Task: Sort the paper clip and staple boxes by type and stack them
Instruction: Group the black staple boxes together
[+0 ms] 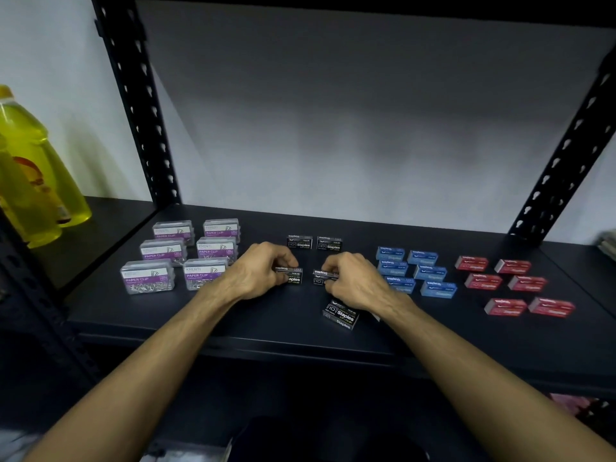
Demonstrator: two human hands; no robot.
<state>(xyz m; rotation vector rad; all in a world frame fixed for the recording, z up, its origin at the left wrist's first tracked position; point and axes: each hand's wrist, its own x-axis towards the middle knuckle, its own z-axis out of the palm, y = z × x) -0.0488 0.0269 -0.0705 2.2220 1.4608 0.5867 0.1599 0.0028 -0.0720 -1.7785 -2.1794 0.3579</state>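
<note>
Left hand [263,271] fingers curled round a black staples box [293,275] mid-shelf, right hand [353,278] pinching a second black box [321,276] just beside it, clear paper clip boxes [180,255] grouped left, blue staple boxes [416,271] and red staple boxes [513,285] right

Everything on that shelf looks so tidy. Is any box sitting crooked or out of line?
Yes, one. The black staple box nearest the shelf's front edge lies turned at an angle, below the right hand, while the clear paper clip boxes, blue boxes and red boxes sit in straight rows.
</note>
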